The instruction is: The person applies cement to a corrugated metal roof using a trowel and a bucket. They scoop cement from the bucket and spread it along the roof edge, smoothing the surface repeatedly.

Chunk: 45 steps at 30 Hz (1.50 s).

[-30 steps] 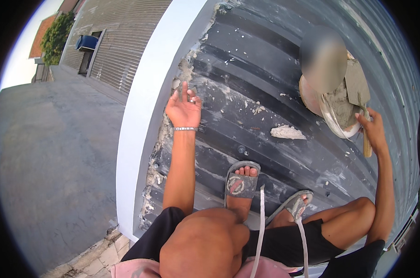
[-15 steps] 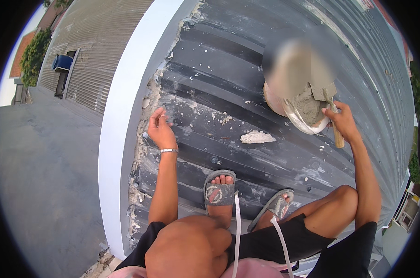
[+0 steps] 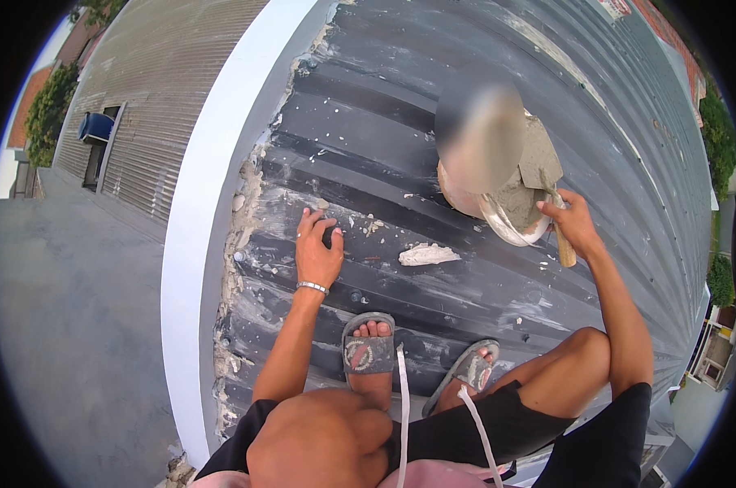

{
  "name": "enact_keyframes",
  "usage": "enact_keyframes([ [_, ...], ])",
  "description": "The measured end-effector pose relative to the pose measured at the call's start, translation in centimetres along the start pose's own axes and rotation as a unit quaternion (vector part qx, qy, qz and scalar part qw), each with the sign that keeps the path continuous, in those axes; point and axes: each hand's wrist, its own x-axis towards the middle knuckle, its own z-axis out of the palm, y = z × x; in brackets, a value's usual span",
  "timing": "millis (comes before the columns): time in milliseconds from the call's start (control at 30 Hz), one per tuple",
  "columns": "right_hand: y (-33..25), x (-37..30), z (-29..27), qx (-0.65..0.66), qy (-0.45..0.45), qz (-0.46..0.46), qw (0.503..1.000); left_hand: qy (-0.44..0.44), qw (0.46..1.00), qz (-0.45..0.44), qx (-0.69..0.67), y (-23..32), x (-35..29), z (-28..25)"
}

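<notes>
My right hand (image 3: 573, 224) is wrapped round the wooden handle of a trowel (image 3: 539, 165). Its grey blade rests in wet mortar (image 3: 518, 205) at the near side of a round, whitish bucket (image 3: 463, 198), which is partly blurred. My left hand (image 3: 319, 248) hovers over or touches the dark ribbed metal roof (image 3: 433, 301), fingers spread and slightly bent, with nothing in it. Small mortar crumbs (image 3: 373, 225) lie just beyond its fingers. Between the hands a pale, elongated chunk of dried mortar (image 3: 429, 254) lies on the roof.
A white parapet edge (image 3: 191, 236) with a rough mortar joint (image 3: 244, 195) runs along the roof's left side. Beyond it lies a lower grey surface (image 3: 83, 325). My sandalled feet (image 3: 369, 350) stand on the ribs, close to bolt heads (image 3: 356, 296).
My left hand has moved right, away from the mortar joint, and its fingers have spread. My right hand keeps hold of the trowel, whose blade shows more fully. The whole view has shifted slightly.
</notes>
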Motion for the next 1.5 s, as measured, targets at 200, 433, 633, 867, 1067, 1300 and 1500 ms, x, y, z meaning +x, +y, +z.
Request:
enact_keyframes([
  [200,-1.3,-0.4,0.0,0.029,0.033,-0.023,0.999,-0.176,0.93,-0.114,-0.303,5.7,-0.7,0.8],
  [433,-3.7,-0.8,0.6,0.054,0.039,-0.027,0.997,-0.26,0.956,0.132,0.005,9.0,-3.4,5.8],
  [633,-5.4,-1.1,0.4,0.1,0.059,-0.038,0.993,-0.471,0.815,-0.179,-0.287,14.1,-4.3,8.8],
  [867,-6.5,-1.0,-0.2,0.077,0.05,-0.03,0.995,-0.549,0.495,-0.372,-0.561,23.0,-1.9,17.1],
  [1067,-7.3,-1.0,-0.1,0.014,0.077,-0.085,0.993,-0.319,0.514,-0.377,-0.701,24.8,2.8,26.1],
  [1300,-3.9,-0.6,-0.4,0.017,0.096,-0.112,0.989,-0.26,0.524,-0.399,-0.706,27.9,3.3,27.1],
  [1500,-3.7,-1.3,-1.5,0.06,0.025,-0.101,0.993,-0.283,0.56,-0.406,-0.665,26.4,2.5,24.7],
])
